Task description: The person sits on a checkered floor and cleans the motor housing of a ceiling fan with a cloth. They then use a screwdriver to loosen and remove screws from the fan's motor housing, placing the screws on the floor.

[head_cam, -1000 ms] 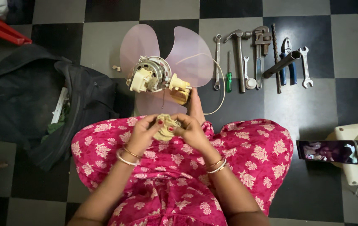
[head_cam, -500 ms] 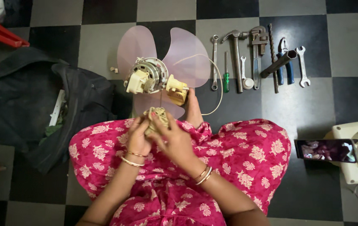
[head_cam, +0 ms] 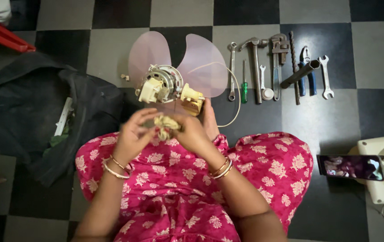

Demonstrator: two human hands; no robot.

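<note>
Since half a second ago both hands shifted a bit left over the lap. Left hand (head_cam: 133,134) and right hand (head_cam: 192,133) pinch a small cream-and-tan wire-wrapped part (head_cam: 166,126) between fingertips, near the pink translucent fan blade with its metal motor (head_cam: 162,85). Risk, I'd say: the part slips into the pink floral fabric, or snags the thin white cord (head_cam: 234,96). Row of steel wrenches and hammer (head_cam: 263,67) sits far right, black bag (head_cam: 30,116) left.

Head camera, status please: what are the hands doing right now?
Left hand and right hand both grip a small yellowish part above the lap. Fan motor just beyond. Nothing between them.
</note>
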